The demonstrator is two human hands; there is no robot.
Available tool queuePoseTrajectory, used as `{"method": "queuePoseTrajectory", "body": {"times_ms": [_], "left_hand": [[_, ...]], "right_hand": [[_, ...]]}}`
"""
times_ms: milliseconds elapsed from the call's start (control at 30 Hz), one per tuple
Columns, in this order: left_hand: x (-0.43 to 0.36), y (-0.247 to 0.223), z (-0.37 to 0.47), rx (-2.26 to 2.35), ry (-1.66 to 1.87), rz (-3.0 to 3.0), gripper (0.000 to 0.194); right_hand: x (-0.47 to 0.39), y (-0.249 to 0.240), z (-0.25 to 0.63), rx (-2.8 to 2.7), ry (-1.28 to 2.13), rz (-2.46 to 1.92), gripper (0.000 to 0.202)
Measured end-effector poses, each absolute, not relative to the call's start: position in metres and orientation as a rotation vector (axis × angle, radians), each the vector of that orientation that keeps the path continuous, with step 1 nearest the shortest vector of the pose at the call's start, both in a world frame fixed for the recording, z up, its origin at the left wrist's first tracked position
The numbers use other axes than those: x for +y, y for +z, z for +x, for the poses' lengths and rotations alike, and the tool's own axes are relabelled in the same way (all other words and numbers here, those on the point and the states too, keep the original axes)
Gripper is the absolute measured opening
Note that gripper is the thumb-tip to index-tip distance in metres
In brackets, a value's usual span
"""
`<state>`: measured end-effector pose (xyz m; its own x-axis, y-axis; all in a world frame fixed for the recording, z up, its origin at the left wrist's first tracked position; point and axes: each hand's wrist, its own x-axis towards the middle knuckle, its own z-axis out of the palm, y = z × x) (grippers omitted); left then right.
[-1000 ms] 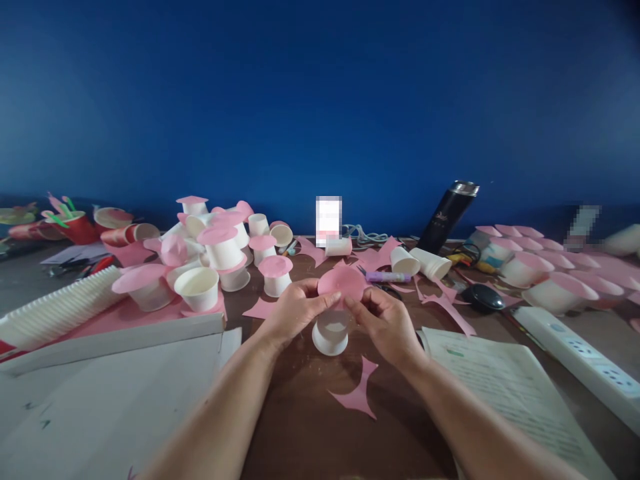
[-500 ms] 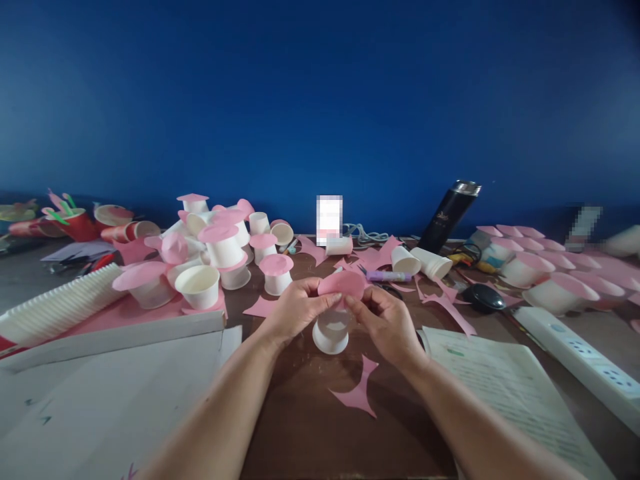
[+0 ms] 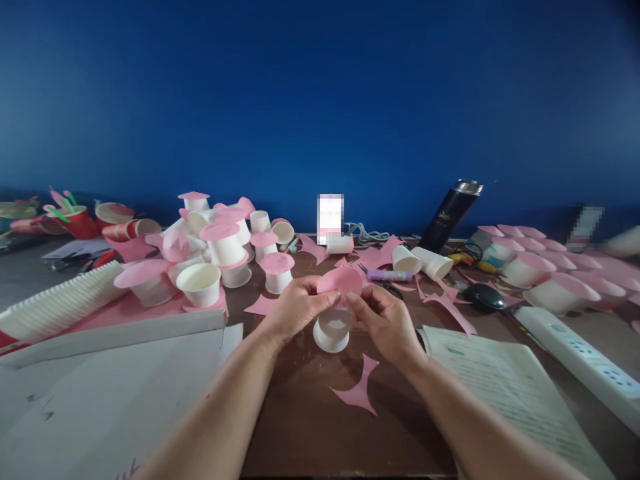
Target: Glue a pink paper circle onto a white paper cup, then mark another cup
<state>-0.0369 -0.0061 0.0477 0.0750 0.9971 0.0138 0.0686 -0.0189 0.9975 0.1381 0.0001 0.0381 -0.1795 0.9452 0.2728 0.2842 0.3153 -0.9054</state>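
A pink paper disc (image 3: 341, 281) is pinched between my two hands, just over the base of an upturned white paper cup (image 3: 332, 331) on the brown table. My left hand (image 3: 303, 303) grips the disc's left edge, thumb on the near side. At its right edge, my right hand (image 3: 381, 313) has thumb and fingers pressed together on the disc. The disc is tilted, and whether it touches the cup is hidden. A pink paper scrap (image 3: 361, 388) lies in front of the cup.
On the left stand several white cups topped with pink discs (image 3: 220, 232) and a long cup stack (image 3: 75, 293). Behind my hands lie a purple glue stick (image 3: 389, 275) and a dark flask (image 3: 453, 212). At right are a mouse (image 3: 484, 297), a power strip (image 3: 575, 353) and a printed sheet (image 3: 515, 400).
The pink disc has tipped up slightly between my fingers. Both hands stay nearly in place, and the cup has not visibly moved on the table.
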Motion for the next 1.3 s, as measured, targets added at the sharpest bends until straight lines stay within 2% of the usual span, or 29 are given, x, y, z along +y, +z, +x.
{"method": "queuePoseTrajectory", "body": {"times_ms": [233,567,967,1300], "left_hand": [[-0.005,0.047,-0.037,1.160,1.154,1.257,0.029],[-0.008,0.049,-0.037,1.081,1.172,1.297,0.029],[-0.007,0.056,-0.034,1.172,1.213,1.333,0.026],[-0.009,0.056,-0.031,1.075,1.250,1.395,0.026]], "right_hand": [[0.000,0.044,0.136,-1.722,1.049,-1.034,0.030],[-0.002,0.044,0.133,-1.704,0.941,-1.117,0.032],[-0.002,0.041,0.132,-1.702,0.982,-1.088,0.028],[-0.001,0.033,0.134,-1.689,0.965,-1.026,0.027]]}}
